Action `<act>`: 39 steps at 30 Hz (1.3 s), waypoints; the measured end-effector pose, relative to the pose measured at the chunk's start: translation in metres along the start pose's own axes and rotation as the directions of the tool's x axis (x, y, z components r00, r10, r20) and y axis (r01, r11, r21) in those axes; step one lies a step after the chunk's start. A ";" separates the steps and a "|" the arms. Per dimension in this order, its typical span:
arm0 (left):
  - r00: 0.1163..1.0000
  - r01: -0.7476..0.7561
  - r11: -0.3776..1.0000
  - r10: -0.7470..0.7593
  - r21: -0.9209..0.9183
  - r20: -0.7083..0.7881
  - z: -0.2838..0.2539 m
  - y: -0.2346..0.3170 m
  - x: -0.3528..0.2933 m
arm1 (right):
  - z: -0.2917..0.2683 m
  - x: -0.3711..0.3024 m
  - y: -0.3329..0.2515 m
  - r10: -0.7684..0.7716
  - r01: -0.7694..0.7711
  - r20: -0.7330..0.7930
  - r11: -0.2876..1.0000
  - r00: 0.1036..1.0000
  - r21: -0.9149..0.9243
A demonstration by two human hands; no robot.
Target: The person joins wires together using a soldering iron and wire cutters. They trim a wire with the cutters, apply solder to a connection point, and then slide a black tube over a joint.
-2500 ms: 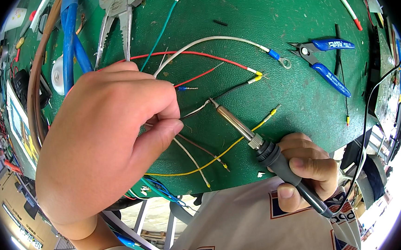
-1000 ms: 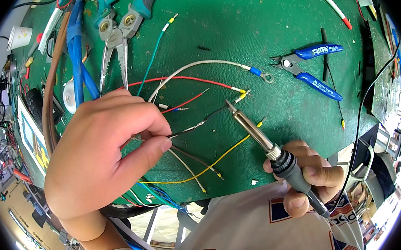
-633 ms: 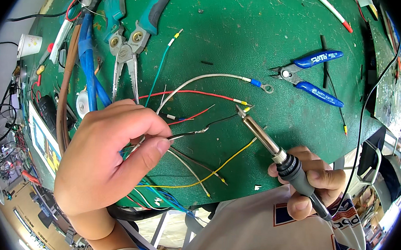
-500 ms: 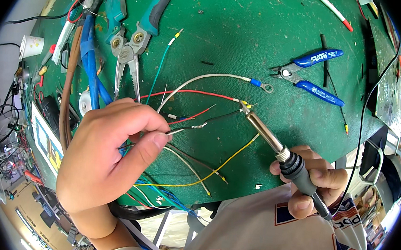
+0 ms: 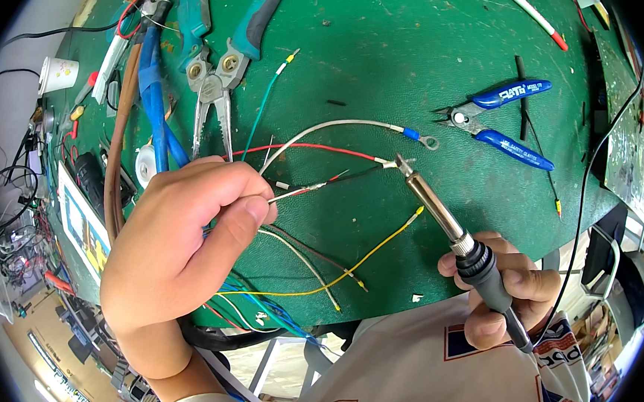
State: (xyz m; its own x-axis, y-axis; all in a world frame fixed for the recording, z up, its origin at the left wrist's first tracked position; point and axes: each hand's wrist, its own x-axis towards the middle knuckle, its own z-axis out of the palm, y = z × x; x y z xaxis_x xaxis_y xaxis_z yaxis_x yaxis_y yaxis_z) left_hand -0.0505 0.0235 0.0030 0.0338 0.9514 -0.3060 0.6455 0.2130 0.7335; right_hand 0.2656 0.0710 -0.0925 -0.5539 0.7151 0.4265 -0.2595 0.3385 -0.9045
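Observation:
Between thumb and forefinger, my left hand [image 5: 192, 244] pinches a thin wire. From the pinch a silvery bare joint [image 5: 309, 189] leads on to a black wire [image 5: 357, 175]; a red wire end lies close against the joint. My right hand [image 5: 514, 285] is wrapped round the dark handle of a soldering iron [image 5: 437, 209], its tip pointing up and left. That tip is close to the pale sleeve at the end of a long red wire [image 5: 311, 148]; whether they touch I cannot tell. A grey wire with a blue-collared ring terminal [image 5: 410, 133] arches above.
Wire-stripping pliers [image 5: 214, 89] with teal handles lie beyond my left hand on the green mat [image 5: 392, 56]. Blue-handled flush cutters [image 5: 492, 119] rest at right. A yellow wire [image 5: 378, 246] and several others spread near the front edge. The iron's black cord [image 5: 584, 212] runs up the right side.
My left hand has shifted slightly right, and the joint has moved down and left, nearer the red wire end. The iron's tip has risen a little.

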 end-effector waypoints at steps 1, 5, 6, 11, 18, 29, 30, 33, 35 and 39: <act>1.000 0.003 1.000 -0.003 -0.003 0.002 0.000 0.000 0.000 | 0.000 0.000 0.000 -0.005 0.005 -0.004 1.000 1.000 0.005; 1.000 -0.001 1.000 0.001 -0.009 0.010 -0.001 0.000 0.000 | 0.001 0.000 -0.001 -0.013 0.013 -0.011 1.000 1.000 0.013; 1.000 -0.003 1.000 0.003 -0.004 0.022 -0.002 0.000 0.000 | 0.001 -0.001 0.000 -0.016 0.016 -0.011 1.000 1.000 0.014; 1.000 0.012 1.000 -0.012 -0.011 0.021 -0.004 0.003 0.001 | 0.000 0.000 0.001 -0.025 0.025 -0.005 1.000 1.000 0.017; 1.000 0.024 1.000 -0.024 0.018 0.002 -0.006 0.008 0.003 | 0.000 0.000 0.002 -0.023 0.023 0.002 1.000 1.000 0.015; 0.999 -0.046 0.998 0.046 0.038 0.018 -0.006 0.002 0.001 | 0.003 0.001 -0.001 -0.031 0.032 -0.021 0.999 0.999 0.016; 0.999 -0.045 0.998 0.044 0.041 0.021 -0.005 0.003 0.001 | 0.003 0.001 -0.001 -0.030 0.031 -0.021 0.999 0.999 0.016; 0.999 -0.046 0.998 0.045 0.053 0.023 -0.005 0.002 0.001 | 0.002 0.000 0.002 -0.039 0.039 -0.017 0.999 0.999 0.014; 0.999 -0.047 0.997 0.046 0.055 0.023 -0.004 0.002 0.001 | 0.002 0.000 0.003 -0.039 0.039 -0.016 0.999 0.999 0.013; 0.998 -0.052 0.996 0.051 0.067 0.027 -0.004 0.003 0.002 | 0.002 0.000 0.002 -0.034 0.034 -0.014 0.999 0.999 0.009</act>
State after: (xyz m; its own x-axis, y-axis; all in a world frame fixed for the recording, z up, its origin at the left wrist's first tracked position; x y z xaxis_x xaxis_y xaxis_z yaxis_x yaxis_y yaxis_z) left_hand -0.0522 0.0267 0.0071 0.0874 0.9546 -0.2849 0.6924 0.1474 0.7063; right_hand 0.2633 0.0703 -0.0941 -0.5336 0.7118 0.4567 -0.2856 0.3567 -0.8895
